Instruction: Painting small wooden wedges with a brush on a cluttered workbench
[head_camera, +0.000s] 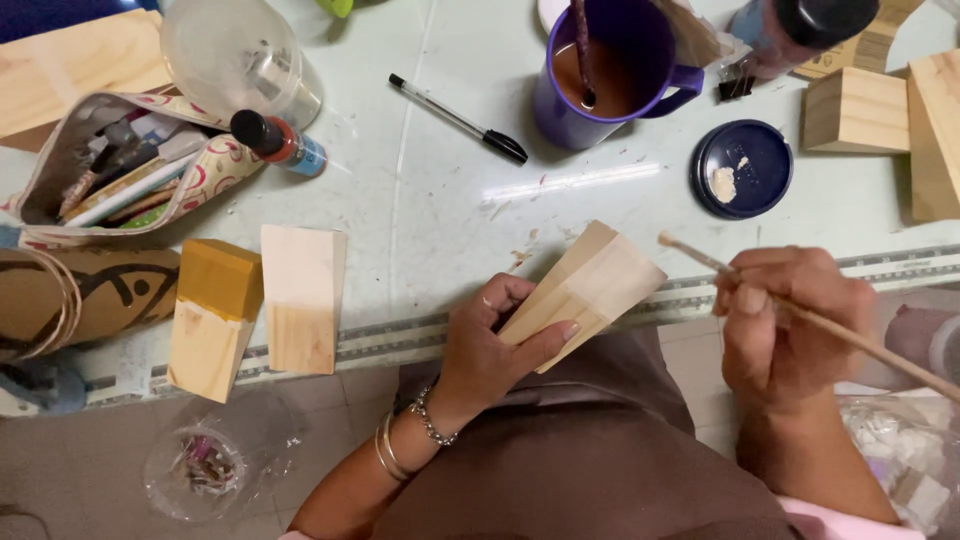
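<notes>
Head camera looks down at a wooden block (590, 290), partly painted pale, held up at the near edge of the table (440, 200). Left hand (495, 345) has its fingers closed around the block's lower end. Right hand (785, 320) pinches a thin paintbrush (800, 312), its tip just right of the block. Far behind sit a blue lid with a dab of paint (741, 168) and a purple mug of brown water (610, 72). Left, two more blocks (255, 305) hang over the edge. Wet paint could smear onto the thumb if the grip slips.
</notes>
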